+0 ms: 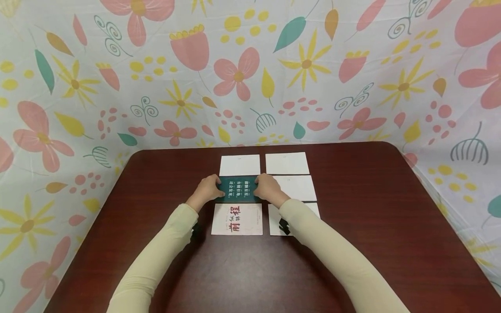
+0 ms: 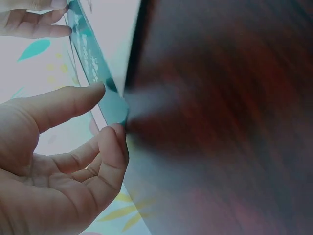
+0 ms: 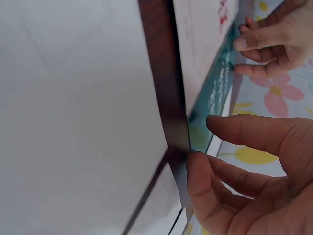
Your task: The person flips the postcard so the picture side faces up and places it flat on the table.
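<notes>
I had the left hand and right hand gripping the green card at opposite ends, judging level, even handling best.

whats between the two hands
The teal card with white Chinese text lies between the left hand and right hand, as the head view shows.

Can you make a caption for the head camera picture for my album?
Left hand and right hand hold opposite ends of a green card, with white cards nearby.
</notes>
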`<state>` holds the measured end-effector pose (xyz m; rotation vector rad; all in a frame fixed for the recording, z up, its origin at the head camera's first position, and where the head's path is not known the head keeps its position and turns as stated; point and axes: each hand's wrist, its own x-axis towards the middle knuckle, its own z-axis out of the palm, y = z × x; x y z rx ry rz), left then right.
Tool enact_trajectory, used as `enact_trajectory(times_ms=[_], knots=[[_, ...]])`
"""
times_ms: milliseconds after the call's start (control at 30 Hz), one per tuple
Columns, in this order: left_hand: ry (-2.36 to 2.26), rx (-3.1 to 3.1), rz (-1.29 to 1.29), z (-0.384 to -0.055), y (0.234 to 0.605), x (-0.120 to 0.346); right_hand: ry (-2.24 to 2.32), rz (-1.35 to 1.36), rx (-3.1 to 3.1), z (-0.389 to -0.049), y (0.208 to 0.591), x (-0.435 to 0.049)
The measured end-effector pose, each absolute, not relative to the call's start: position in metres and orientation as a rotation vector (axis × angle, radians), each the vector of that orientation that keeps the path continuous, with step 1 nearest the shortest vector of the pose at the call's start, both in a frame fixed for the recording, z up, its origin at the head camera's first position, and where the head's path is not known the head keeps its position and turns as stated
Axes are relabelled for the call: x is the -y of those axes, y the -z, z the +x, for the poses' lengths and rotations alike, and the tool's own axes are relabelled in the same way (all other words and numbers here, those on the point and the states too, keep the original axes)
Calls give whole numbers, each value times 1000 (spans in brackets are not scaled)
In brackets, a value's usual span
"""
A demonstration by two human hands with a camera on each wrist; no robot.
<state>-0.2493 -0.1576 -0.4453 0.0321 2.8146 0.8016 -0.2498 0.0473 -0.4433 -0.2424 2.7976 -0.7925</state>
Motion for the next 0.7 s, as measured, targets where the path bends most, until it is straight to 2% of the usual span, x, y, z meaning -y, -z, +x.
enact_trajectory(times_ms=[467,700], knots=[[-1125,-2814,-40,-267,431,161,1090,-359,-2742,-278,430,-65],[-1511,-2666,-171,-281,434,164,1368,-259,-2643,-294,437,-66]])
